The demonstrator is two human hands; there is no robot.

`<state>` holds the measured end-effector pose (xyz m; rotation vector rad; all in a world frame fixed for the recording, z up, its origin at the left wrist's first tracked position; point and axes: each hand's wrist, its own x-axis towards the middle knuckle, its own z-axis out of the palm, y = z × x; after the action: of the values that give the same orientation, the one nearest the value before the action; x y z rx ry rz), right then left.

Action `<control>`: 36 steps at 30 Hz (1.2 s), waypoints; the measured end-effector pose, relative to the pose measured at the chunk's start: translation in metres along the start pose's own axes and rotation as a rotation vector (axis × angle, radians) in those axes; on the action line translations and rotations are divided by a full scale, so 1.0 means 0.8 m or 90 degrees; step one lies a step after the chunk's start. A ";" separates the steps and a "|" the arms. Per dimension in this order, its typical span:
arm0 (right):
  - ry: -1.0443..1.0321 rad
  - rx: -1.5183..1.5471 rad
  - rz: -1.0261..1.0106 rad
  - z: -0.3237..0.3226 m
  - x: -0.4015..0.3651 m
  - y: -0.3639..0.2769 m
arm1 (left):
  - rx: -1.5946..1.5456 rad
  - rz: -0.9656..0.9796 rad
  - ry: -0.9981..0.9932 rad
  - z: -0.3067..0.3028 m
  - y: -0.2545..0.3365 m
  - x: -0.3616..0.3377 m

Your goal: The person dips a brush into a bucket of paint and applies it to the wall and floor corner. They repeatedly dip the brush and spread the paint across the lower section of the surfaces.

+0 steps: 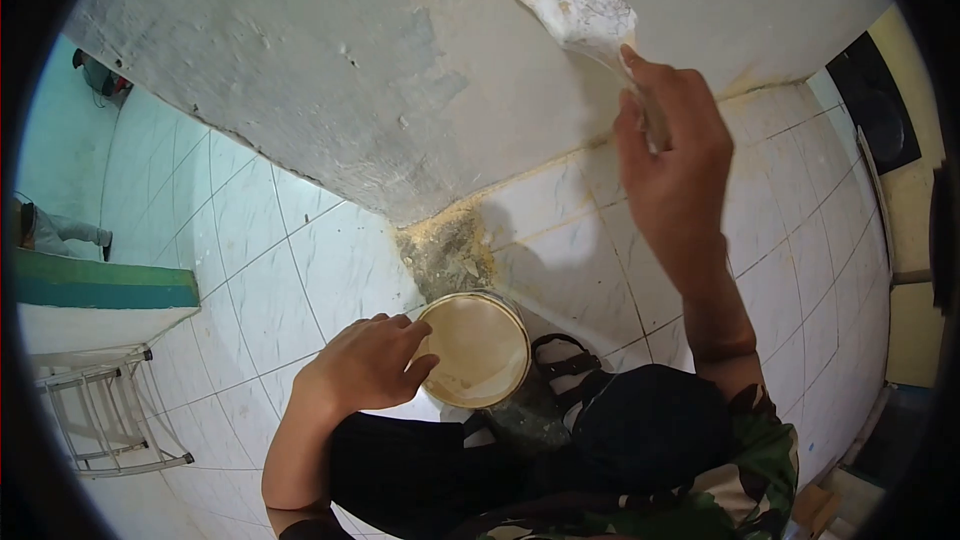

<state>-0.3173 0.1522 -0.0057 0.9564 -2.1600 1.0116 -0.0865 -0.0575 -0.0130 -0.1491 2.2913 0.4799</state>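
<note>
Step in hand, as I judge it from where I stand: spreading or smoothing a coating on the wall [330, 50] with a broad scraper [590, 15]; the scraper is at the wall face, above the floor edge that runs right from the projecting corner; its blade is smeared white and appears to lie against the surface, though contact along the full edge cannot be confirmed.

The right hand [680, 130] holds the scraper by its handle; the fingers are closed round it, pinching it against the thumb; the blade points up and away from the wrist.

The left hand [365, 365] is at the left side of a round bucket [527, 352]; its fingers are loosely bent and the thumb stands apart from them, over the opening; whether they press on the rim cannot be told.

The bucket stands upright on the floor [290, 275], just short of the wall's projecting corner; pale paste [478, 340] lies inside; a rough grey patch [440, 255] breaks the tiles between bucket and corner.

Requirement for the next move, in my judgement: a level blade, even pressure and a continuous stroke; any reloading calls for a steadied bucket; uneven pressure could leave ridges, and excess material could drop onto the tiles.
</note>
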 end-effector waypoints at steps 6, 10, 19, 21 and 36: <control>0.117 0.029 -0.080 0.126 -0.079 0.059 | -0.006 -0.004 0.000 0.001 -0.005 0.000; 0.083 0.037 -0.052 0.184 -0.155 0.093 | -0.010 0.009 0.010 0.002 -0.007 0.001; -0.240 0.000 0.162 0.166 -0.240 0.094 | -0.011 0.031 0.046 0.006 -0.015 -0.004; -0.313 0.055 0.192 0.138 -0.223 0.099 | -0.016 0.028 0.075 0.010 -0.021 -0.010; -1.245 0.075 -0.269 0.077 -0.134 -0.138 | 0.034 -0.076 0.157 0.014 -0.024 -0.030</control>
<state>-0.1788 0.0902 -0.0730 3.0518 -2.6999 -0.4628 -0.0579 -0.0718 -0.0082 -0.3331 2.5147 0.3537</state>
